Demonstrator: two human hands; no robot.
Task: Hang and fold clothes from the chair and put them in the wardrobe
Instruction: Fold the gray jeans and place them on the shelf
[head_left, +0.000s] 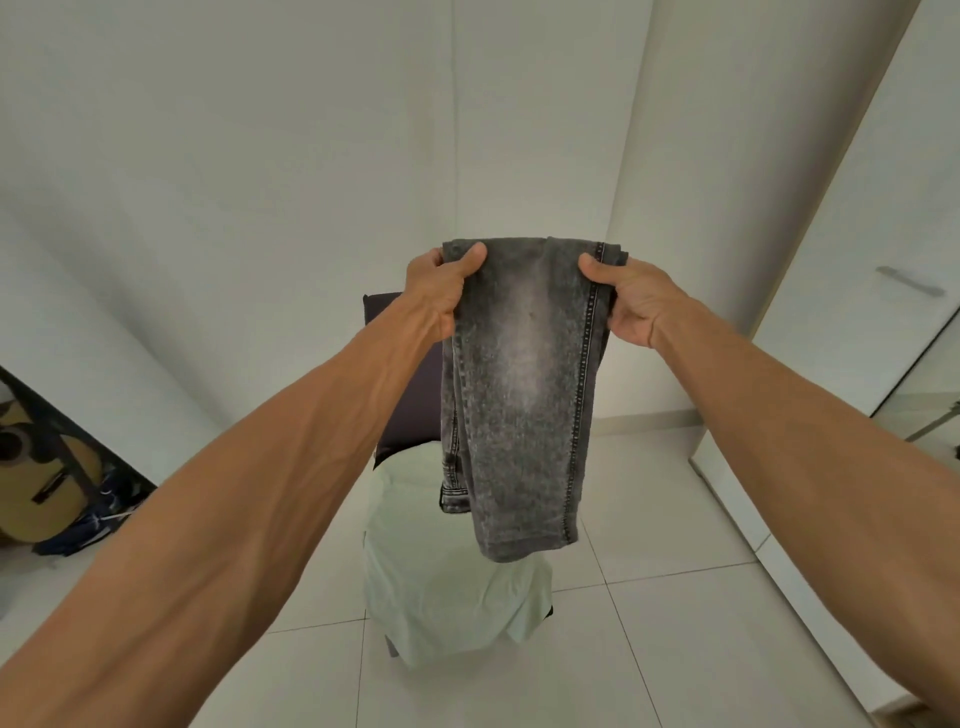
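- The grey jeans (519, 374), doubled over, hang in the air above the chair (400, 395).
- Left hand (441, 291) and right hand (628, 301) each pinch a top corner of the fold, thumbs in front.
- Folding seems underway (a pale garment (447, 587) waits on the seat).
- Next likely needs another fold, then the wardrobe (852, 291) right of the chair.

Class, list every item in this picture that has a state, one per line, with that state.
grey jeans: folded over, held up in the air
left hand: grips the jeans' top left corner
right hand: grips the top right corner
chair: upright, seat covered
pale green garment: draped over the chair seat
guitar: propped up, tilted
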